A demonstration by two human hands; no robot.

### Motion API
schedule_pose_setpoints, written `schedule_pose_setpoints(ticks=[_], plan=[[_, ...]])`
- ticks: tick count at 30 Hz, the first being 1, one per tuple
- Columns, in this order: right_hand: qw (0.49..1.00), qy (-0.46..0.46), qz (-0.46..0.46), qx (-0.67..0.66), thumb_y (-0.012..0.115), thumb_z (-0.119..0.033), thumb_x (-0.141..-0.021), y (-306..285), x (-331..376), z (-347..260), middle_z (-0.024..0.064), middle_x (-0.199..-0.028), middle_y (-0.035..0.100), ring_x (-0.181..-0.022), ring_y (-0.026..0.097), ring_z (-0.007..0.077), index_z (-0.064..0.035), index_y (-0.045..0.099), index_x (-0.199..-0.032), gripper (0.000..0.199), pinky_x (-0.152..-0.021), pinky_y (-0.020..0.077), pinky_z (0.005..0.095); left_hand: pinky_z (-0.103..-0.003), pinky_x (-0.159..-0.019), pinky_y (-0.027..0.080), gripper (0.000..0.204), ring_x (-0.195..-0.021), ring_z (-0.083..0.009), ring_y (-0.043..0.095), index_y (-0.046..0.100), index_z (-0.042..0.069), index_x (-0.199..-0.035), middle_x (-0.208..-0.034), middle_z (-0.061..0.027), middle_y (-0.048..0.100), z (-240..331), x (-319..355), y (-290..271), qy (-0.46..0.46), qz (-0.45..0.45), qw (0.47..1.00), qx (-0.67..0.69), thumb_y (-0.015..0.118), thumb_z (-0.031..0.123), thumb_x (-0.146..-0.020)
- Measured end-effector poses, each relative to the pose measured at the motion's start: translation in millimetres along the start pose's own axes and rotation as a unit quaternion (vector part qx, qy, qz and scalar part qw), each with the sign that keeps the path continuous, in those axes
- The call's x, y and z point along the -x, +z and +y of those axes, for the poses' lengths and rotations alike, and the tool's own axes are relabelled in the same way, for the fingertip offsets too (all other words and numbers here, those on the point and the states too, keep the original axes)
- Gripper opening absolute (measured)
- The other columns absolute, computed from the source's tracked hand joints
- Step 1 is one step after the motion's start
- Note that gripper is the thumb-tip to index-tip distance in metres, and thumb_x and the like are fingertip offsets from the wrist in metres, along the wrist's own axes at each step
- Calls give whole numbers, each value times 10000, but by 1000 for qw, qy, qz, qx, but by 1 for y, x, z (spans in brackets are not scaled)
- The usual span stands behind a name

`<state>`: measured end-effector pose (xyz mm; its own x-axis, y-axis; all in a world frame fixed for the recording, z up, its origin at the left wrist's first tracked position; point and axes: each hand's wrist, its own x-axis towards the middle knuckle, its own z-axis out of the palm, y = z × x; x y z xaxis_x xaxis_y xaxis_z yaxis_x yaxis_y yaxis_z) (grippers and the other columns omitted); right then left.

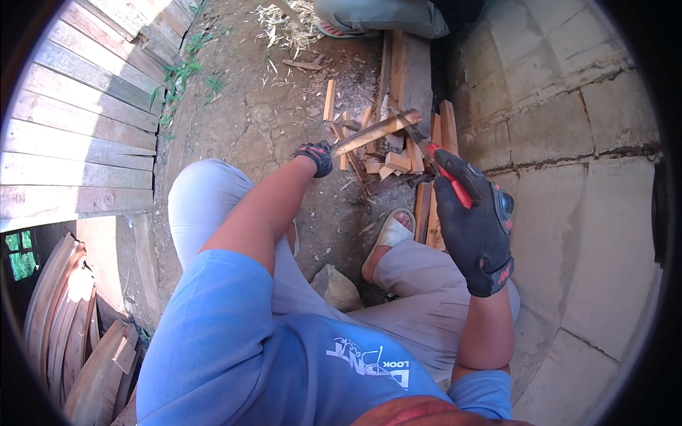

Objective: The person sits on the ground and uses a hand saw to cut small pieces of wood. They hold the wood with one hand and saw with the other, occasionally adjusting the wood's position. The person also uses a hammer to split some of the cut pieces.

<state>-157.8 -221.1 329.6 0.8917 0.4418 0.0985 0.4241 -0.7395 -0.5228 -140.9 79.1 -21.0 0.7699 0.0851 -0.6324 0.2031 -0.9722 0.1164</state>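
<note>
Wood strip (373, 135) in left hand (315, 157), red-handled tool (455, 183) in right hand (472, 216)

Nearest: blue cloth shirt (305, 362), creased pale trousers (426, 275), rough angular rock (337, 287), cream sandal (395, 233) on one foot. Right hand, dark glove with hard knuckle guard, closed round tool's smooth handle; dark narrow blade meets strip near its far end, can't tell if it bites in. Left hand, also dark-gloved, closed on strip's near end. Strip long, straight-edged, weathered face, slanting up and right above a jumble of squared wood offcuts (396, 162). Beyond: long flat timber beam (417, 71), curly pale shavings (288, 28), another person's trousered leg (383, 15).

Edges: mortared block wall (550, 135) runs along the right, room tighter on that side. Left hand has more room, wide cracked dirt ground (249, 92) reaching to rough plank wall (85, 135). Curved boards (60, 312) stacked lower left; offcuts and beam crowd the space under and past the blade
</note>
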Motion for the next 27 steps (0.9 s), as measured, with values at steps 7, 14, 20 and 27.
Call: schedule_pose_setpoints(ticks=[7,14,20,27], plan=[[999,-31,19,18,687,-146,-986,5,-3,4,189,-1063,787,-876,768,360,-129,753,-1335,356,-806,594,458,-513,-1119,523,718,-1341,-423,661,385,-78,-1609,-1490,-284,633,-2,4,-4,10,-25,1000,1,483,265,-986],[1000,-6,0,11,683,-187,-1003,67,-33,40,186,-1193,776,-1074,752,385,-169,770,-1331,339,-929,590,461,-503,-1114,529,671,-1339,-417,664,453,-58,-1562,-1467,-263,659,-3,4,-6,9,-20,1000,12,518,270,-980],[1000,-19,-9,13,677,-212,-1004,91,-50,56,174,-1223,776,-1119,739,389,-174,761,-1345,354,-980,576,471,-498,-1083,552,506,-1322,-379,685,622,20,-1433,-1463,-201,683,1,10,-9,3,3,1000,11,570,256,-988],[999,16,-33,9,661,-256,-1022,84,-52,52,183,-1266,763,-1146,727,405,-168,736,-1392,388,-1008,562,484,-506,-1079,549,526,-1299,-395,695,587,-13,-1441,-1420,-234,698,-1,7,-4,19,7,1000,7,544,253,-990]])
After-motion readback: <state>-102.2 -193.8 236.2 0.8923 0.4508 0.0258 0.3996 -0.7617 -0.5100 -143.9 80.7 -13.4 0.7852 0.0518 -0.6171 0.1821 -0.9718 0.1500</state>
